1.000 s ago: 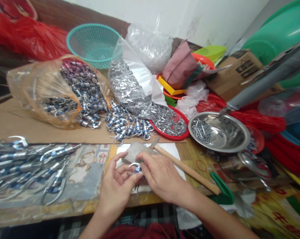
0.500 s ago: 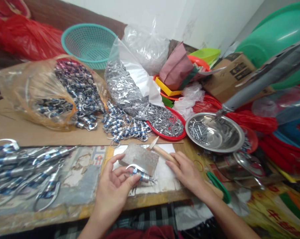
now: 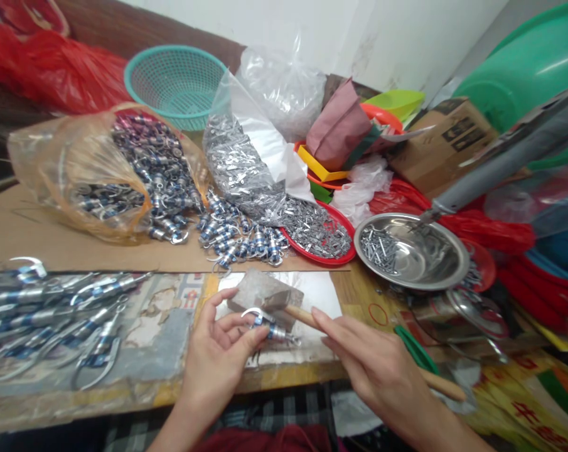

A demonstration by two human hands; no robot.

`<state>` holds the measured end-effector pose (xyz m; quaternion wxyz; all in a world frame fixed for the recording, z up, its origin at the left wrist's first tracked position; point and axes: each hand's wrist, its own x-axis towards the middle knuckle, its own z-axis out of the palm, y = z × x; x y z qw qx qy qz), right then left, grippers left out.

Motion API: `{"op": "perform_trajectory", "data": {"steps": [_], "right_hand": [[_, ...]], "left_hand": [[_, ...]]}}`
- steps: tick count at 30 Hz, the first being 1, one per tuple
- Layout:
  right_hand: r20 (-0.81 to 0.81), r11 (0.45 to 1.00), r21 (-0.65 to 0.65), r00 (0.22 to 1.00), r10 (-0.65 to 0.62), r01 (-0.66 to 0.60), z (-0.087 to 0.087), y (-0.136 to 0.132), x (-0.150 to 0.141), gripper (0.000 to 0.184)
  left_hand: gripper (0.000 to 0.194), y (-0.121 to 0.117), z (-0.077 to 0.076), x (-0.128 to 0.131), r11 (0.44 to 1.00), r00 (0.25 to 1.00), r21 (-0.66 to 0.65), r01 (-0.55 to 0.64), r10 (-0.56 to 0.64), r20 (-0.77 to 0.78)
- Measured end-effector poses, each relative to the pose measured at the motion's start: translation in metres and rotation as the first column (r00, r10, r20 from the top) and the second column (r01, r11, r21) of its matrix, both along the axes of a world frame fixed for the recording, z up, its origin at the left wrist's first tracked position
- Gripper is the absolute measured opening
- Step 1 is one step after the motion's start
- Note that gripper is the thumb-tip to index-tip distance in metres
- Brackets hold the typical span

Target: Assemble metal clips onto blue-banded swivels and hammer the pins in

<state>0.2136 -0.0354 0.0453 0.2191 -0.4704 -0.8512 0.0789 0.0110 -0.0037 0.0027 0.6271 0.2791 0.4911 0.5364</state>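
Note:
Between the thumb and fingers of my left hand (image 3: 220, 355) is a silver-and-blue metal clip (image 3: 277, 331) with a curved hook. It lies against the near side of a flat grey metal block (image 3: 246, 290), which rests on a white sheet (image 3: 328, 290). My right hand (image 3: 378, 361) grips a hammer (image 3: 305, 316) by its wooden handle, whose end sticks out behind the hand. The blurred hammer head is over the block, just above the clip; whether it touches is unclear.
At the left lie several long clips (image 3: 95, 339) in a heap. Behind, more clips spill from a clear bag (image 3: 43, 150). A red plate (image 3: 348, 254) of small metal pieces stands beside a steel bowl (image 3: 457, 271) with pins. A grey metal arm (image 3: 481, 182) slants over the bowl.
The hammer head has swung from the block's far right edge down towards the clip. My right hand has come nearer and turned. My left hand keeps its hold on the clip.

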Motion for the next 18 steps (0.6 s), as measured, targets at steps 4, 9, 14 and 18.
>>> {"op": "perform_trajectory", "data": {"steps": [4,9,14,18], "right_hand": [[-0.072,1.000,0.009,0.997,-0.021,0.021,-0.008,-0.007,0.004,0.048],[-0.164,0.966,-0.117,0.955,-0.247,0.230,-0.024,0.012,0.017,0.039],[-0.038,0.916,-0.291,0.953,-0.300,0.277,-0.043,0.056,0.022,0.031],[0.053,0.925,-0.040,0.925,-0.376,0.378,-0.040,0.107,0.028,0.028]], "left_hand": [[0.072,-0.001,0.000,0.002,1.000,1.000,-0.006,-0.001,0.001,0.015],[0.066,-0.001,0.001,0.000,1.000,0.999,-0.006,0.000,0.000,-0.040],[0.012,-0.001,0.003,-0.013,0.983,0.918,0.052,0.174,-0.143,-0.369],[0.006,-0.001,0.006,-0.021,0.956,0.852,0.227,0.185,-0.041,-0.522]]}}
